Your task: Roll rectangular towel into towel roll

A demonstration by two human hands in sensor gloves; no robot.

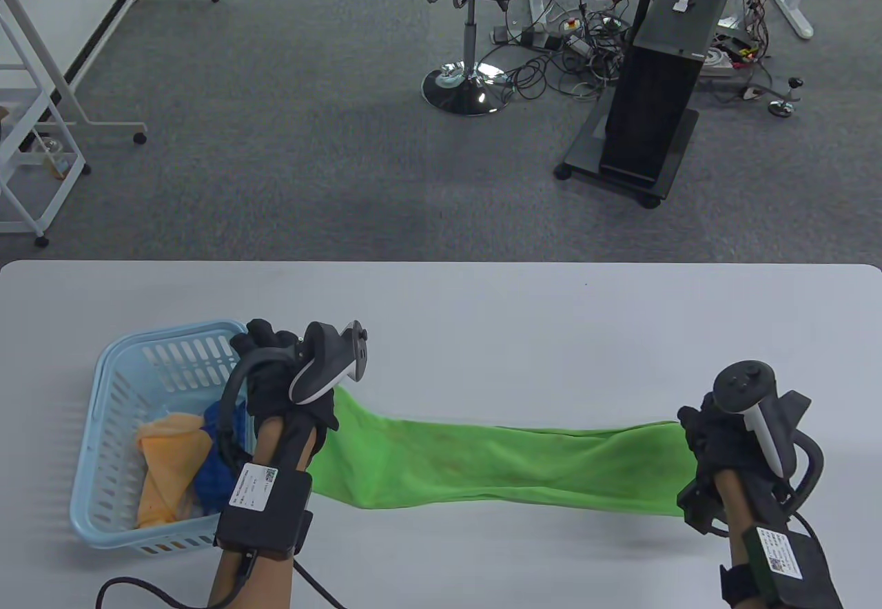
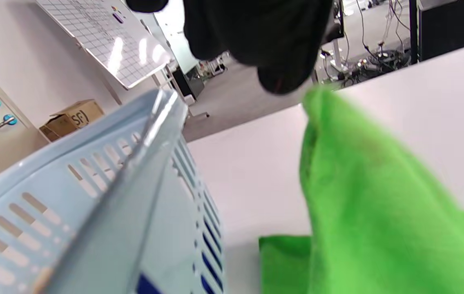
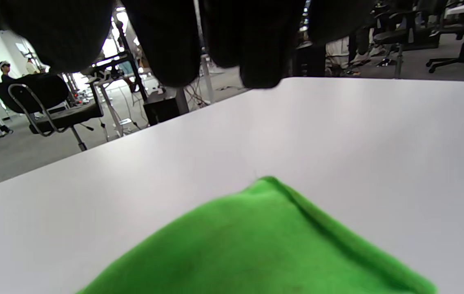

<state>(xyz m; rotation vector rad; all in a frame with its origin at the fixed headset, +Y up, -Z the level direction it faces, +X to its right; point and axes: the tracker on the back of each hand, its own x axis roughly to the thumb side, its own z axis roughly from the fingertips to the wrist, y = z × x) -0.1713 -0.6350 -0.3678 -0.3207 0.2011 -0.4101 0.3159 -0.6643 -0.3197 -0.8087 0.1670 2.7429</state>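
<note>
Gloved left hand (image 1: 275, 388) and right hand (image 1: 716, 444) each gripping an end of green towel (image 1: 510, 461), stretched sagging over table (image 1: 482, 313) beside basket (image 1: 110, 388). Likely risk: uneven tension, crooked laydown, lopsided roll.

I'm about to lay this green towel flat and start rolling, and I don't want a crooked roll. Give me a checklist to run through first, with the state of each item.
1. Left hand holds one end of the green towel: ok, the cloth runs up into its grip.
2. Right hand holds the other end: ok.
3. Towel stretched out between the hands: ok, though it sags along the middle.
4. Towel flat and rectangular: not ok, it is bunched narrow and creased lengthwise.
5. Towel clear of the blue basket: ok, but the left end is right beside it.
6. Corners squared up: cannot tell, the hands hide them.
</note>
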